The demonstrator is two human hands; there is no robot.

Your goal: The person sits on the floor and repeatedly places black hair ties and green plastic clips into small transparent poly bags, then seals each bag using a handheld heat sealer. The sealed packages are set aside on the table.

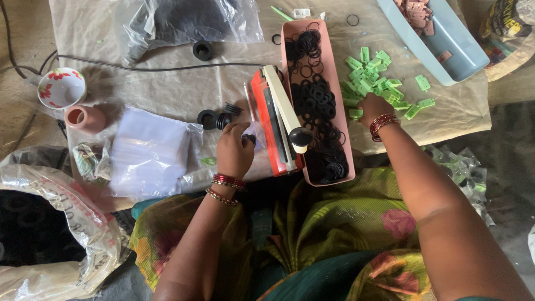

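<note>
The left hand (pixel 234 149) is in the middle of the frame. Its fingers pinch a small clear bag (pixel 254 134) with something black inside. The right hand (pixel 374 107) is right of the middle, fingers curled on the pile of green clips (pixel 372 81). Between the hands sit a red sealer (pixel 277 120) and a pink tray (pixel 334 83) full of black rings (pixel 317 111).

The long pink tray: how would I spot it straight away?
Start at the red heat sealer in the middle. The pink tray lies along its right side, full of black rubber rings. The blue tray farther right holds pinkish pieces instead.
</note>
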